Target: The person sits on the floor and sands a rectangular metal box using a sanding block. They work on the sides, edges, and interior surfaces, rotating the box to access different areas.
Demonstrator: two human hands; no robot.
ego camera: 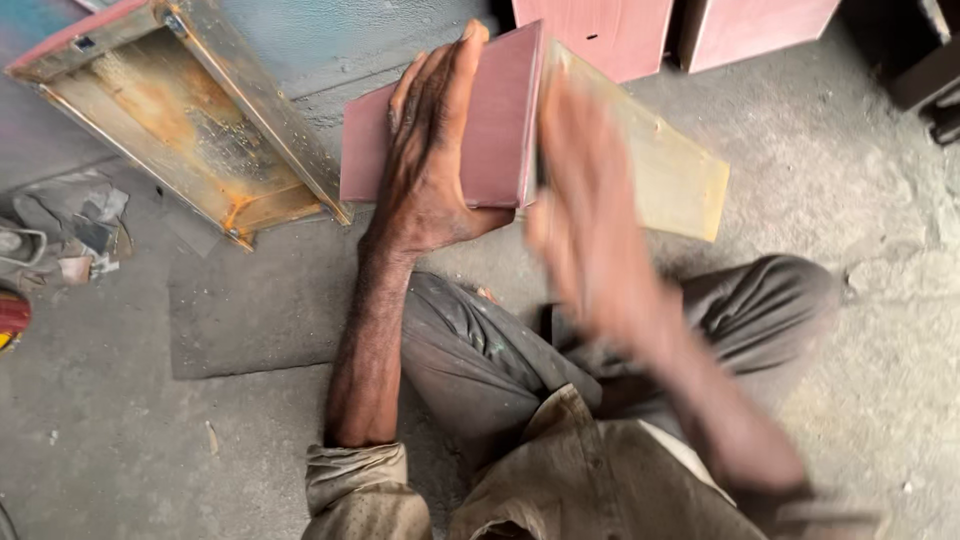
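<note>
Reddish-brown panel (490,120) standing on edge at upper centre of the frame, gripped flat by left hand (430,170); right hand (590,220) blurring beside it (grip impossible to tell). Rusty metal tray (180,120) lying on the floor, upper left.

head cam | worn, looks steeply down | close over lap and raised forearms | concrete floor (880,330) beyond

You sit on a dusty grey concrete floor (860,200) — pink laminate cabinets (610,30) stand ahead, an open wooden box frame (180,120) lies upper left, scraps (70,235) at left.
</note>
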